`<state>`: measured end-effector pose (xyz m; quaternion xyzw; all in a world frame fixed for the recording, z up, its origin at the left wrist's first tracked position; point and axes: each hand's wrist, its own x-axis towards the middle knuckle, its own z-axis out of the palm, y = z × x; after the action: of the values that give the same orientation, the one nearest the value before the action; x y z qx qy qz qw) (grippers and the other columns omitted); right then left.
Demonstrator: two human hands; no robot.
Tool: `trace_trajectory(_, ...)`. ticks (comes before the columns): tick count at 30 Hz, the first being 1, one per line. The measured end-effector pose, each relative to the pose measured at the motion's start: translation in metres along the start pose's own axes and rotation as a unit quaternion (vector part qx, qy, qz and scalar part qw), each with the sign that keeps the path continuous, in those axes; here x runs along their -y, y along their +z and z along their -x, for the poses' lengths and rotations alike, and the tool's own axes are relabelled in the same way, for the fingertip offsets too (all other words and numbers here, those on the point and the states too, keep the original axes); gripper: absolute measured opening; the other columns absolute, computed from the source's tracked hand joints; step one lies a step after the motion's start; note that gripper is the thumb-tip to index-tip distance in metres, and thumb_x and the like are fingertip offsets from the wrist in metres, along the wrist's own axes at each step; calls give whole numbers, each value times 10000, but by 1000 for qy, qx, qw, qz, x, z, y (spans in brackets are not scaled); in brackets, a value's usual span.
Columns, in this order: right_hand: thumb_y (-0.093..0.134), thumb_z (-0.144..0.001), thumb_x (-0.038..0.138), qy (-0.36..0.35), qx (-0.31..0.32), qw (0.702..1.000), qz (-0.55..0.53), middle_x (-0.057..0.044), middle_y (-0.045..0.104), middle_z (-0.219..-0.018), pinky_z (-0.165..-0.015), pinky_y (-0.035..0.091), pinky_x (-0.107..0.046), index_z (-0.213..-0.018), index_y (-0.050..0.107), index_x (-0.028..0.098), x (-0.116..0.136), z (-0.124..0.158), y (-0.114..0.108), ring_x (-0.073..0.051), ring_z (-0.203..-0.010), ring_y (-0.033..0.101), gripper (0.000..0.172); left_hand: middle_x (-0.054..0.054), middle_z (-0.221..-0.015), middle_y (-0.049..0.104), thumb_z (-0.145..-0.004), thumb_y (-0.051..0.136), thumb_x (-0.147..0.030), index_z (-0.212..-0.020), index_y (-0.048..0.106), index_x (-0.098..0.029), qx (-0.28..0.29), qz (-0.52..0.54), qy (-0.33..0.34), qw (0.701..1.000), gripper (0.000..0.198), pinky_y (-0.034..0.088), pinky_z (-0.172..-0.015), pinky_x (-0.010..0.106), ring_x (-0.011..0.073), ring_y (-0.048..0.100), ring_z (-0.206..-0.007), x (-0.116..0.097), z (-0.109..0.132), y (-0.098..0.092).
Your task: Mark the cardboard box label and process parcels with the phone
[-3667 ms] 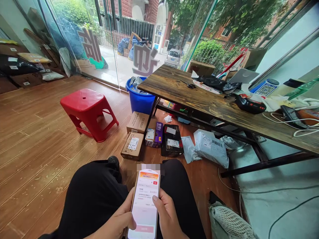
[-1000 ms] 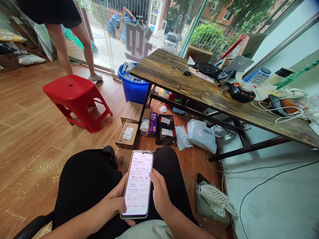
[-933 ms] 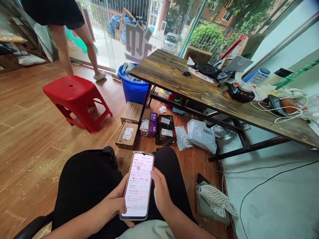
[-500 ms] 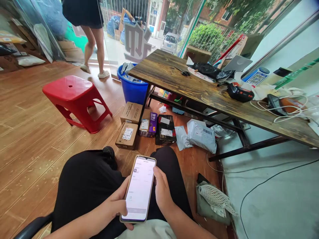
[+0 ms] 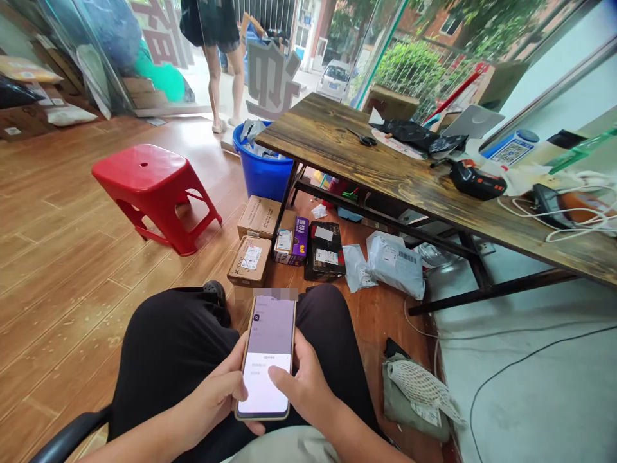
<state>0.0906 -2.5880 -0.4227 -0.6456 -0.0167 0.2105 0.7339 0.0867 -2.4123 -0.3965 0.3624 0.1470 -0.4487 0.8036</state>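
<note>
The person sat with the phone (image 5: 267, 360) held low over the lap, between the knees of the black trousers (image 5: 173, 360). The left hand (image 5: 219, 395) was curled round its lower left edge, thumb lying along the side. The right hand (image 5: 303, 392) closed on the right edge, its thumb (image 5: 277, 376) bent across onto the white lower half of the screen. From where I stood, the tap looked best done with the left hand bearing the whole weight, so that the right thumb could press lightly and squarely on the one line it wanted. The phone also needed tilting towards the face and away from the glare of the glass front. How the fingers behind the phone lay I could not tell, as the case hid them. The top strip of the screen was smeared over, and the lines of text were too small to read. Beyond the knees, two boxes (image 5: 250, 260), a purple carton (image 5: 293, 241), a black parcel (image 5: 325, 251) and grey bags (image 5: 398, 263) lay on the floor beside the tabletop (image 5: 337, 154), but none of their labels could be made out. The shelf under it was a dim jumble, and its right end, with the white cables (image 5: 569, 215), ran out of sight. Another person (image 5: 224, 77) stood by the doorway past the blue bucket (image 5: 263, 173), visible only from the waist down.
</note>
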Motion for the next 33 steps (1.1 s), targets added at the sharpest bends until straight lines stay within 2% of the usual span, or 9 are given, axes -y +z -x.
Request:
trace_trajectory(6, 656, -748, 433, 3, -7, 1000, -1, -87, 682, -965, -772, 522, -367, -1082, 576, 183, -1, -1, -1, -224, -835, 620, 425, 75, -1290, 532, -597, 435, -50, -1484, 17, -292, -28, -9, 6, 1000, 1010, 597, -614, 309, 247, 630, -936, 0, 2, 5)
trace_trajectory(9, 627, -765, 448, 4, -16, 999, -42, -68, 691, -953, -783, 498, -337, -1041, 613, 192, 0, -2, 0, -215, -848, 618, 377, 68, -1262, 553, -609, 422, -43, -1476, 52, -278, -26, -16, 10, 999, 972, 602, -639, 315, 242, 619, -961, -2, 3, 6)
trace_trajectory(12, 572, -816, 479, 25, -40, 995, -91, -48, 692, -883, -709, 490, -301, -993, 643, 184, 1, -3, 2, -193, -768, 616, 352, 56, -1253, 571, -610, 417, -39, -1480, 29, -272, -29, -40, 2, 999, 980, 599, -645, 309, 232, 618, -963, -3, 4, 6)
trace_trajectory(16, 539, -834, 591, 49, -89, 989, -105, -35, 675, -778, -618, 465, -275, -923, 656, 163, 0, -6, 3, -173, -677, 584, 453, 36, -1373, 504, -603, 436, -41, -1486, 10, -305, -29, -84, -9, 996, 1014, 570, -586, 254, 229, 637, -956, -1, 2, 6)
trace_trajectory(19, 551, -786, 676, 73, -139, 984, -80, -26, 637, -660, -535, 414, -258, -800, 650, 142, -3, -8, 2, -151, -591, 529, 544, 36, -1351, 525, -600, 466, -46, -1495, 10, -302, -24, -97, -12, 995, 1037, 574, -618, 253, 225, 643, -949, 2, 2, 5)
trace_trajectory(22, 556, -749, 723, 84, -163, 981, -70, -26, 620, -614, -498, 388, -254, -753, 642, 139, -4, -8, 2, -150, -571, 519, 590, 30, -1362, 520, -616, 469, -43, -1499, 16, -320, -16, -98, -4, 995, 1030, 572, -637, 253, 226, 639, -971, 3, 2, 5)
trace_trajectory(26, 523, -813, 665, 49, -127, 987, -81, -49, 678, -783, -599, 467, -272, -922, 654, 157, -3, -5, 3, -187, -706, 593, 536, 20, -1401, 487, -619, 429, -29, -1493, 34, -331, -13, -92, -8, 996, 1005, 554, -581, 241, 238, 628, -998, -1, 4, 6)
trace_trajectory(29, 501, -875, 548, 13, -80, 994, -69, -64, 685, -943, -727, 499, -303, -1074, 617, 180, -3, -3, 3, -202, -826, 612, 434, 45, -1360, 522, -610, 416, -28, -1490, 38, -285, -19, -75, -3, 997, 992, 575, -616, 270, 236, 618, -1000, -3, 5, 8)
trace_trajectory(33, 546, -843, 461, -10, -37, 999, -16, -77, 676, -1000, -812, 500, -351, -1102, 585, 191, -5, -1, 1, -220, -882, 615, 376, 42, -1345, 526, -631, 418, -44, -1487, 39, -309, -23, -41, 15, 999, 973, 599, -667, 313, 220, 608, -989, -1, 5, 6)
